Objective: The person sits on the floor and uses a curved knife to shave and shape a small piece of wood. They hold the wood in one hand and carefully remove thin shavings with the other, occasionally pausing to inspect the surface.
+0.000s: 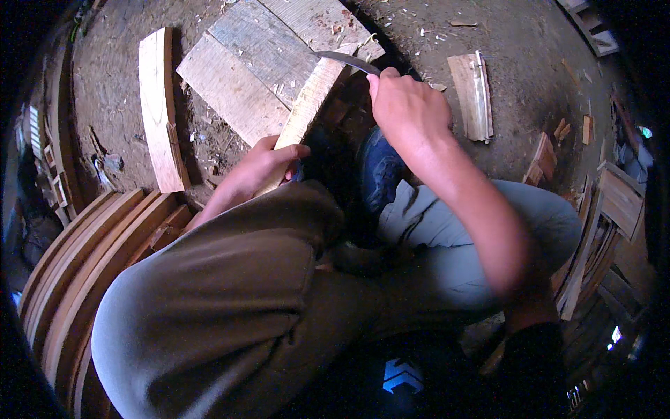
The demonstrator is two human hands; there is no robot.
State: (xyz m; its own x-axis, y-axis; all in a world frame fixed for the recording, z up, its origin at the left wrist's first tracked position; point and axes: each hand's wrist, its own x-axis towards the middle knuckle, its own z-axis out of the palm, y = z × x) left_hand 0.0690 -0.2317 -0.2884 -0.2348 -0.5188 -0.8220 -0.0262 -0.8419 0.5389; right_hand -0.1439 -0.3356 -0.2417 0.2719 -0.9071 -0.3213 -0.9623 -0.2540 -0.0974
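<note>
My left hand [267, 164] is wrapped round the lower part of a pale wooden strip [310, 101], which slants up and away from my knee. In my right hand [412, 105] is a knife with a curved, dark blade [352, 61]; its handle is hidden in the closed fingers. The blade lies across the far end of the strip, its tip pointing left. Beneath the strip's far end is a low platform of weathered planks [241, 77] with wood shavings on it.
A long pale board [159, 105] lies on the dirt floor at the left. Several curved wooden slats [91, 258] are stacked near left. A short split piece [471, 98] lies at the right, with more wood scraps [618, 202] beyond. My dark shoe [382, 174] is below the right hand.
</note>
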